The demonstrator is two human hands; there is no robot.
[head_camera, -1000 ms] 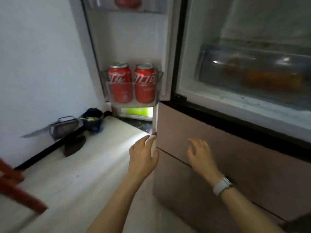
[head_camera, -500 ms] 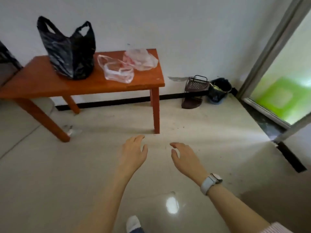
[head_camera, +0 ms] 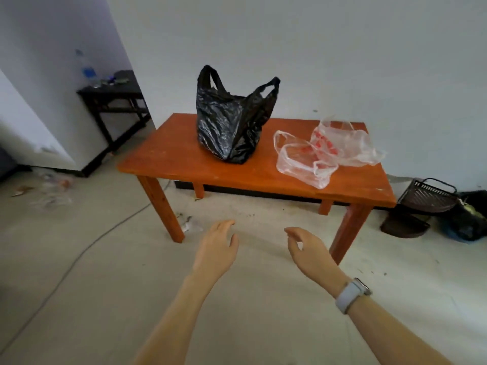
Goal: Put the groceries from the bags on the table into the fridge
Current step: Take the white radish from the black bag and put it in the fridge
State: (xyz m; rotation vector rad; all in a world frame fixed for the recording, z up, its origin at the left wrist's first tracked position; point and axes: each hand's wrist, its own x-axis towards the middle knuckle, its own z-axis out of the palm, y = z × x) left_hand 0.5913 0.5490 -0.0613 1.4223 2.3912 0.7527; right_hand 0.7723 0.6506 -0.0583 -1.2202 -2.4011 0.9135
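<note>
Two empty hands, left hand (head_camera: 216,249) and right hand (head_camera: 311,252), fingers loosely spread, hover before a desk (head_camera: 179,156) bearing a black bag (head_camera: 230,122) and two clear bags (head_camera: 326,151).

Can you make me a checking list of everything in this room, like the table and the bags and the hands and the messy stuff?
Surface: orange wooden table against the white wall, top partly bare.
Job's things: black bag stands upright on the table, handles up; two clear bags with red print lie slumped to its right. What is inside them cannot be seen.
Clutter: scraps on the floor at left and by the table leg; dark basket and dark bag at right.
Grippers: left hand and right hand open and empty, short of the table; watch on the right wrist.
Cables: one cord runs across the floor.
Surroundings: dark side table with a bottle in the back left; fridge not in view.
</note>
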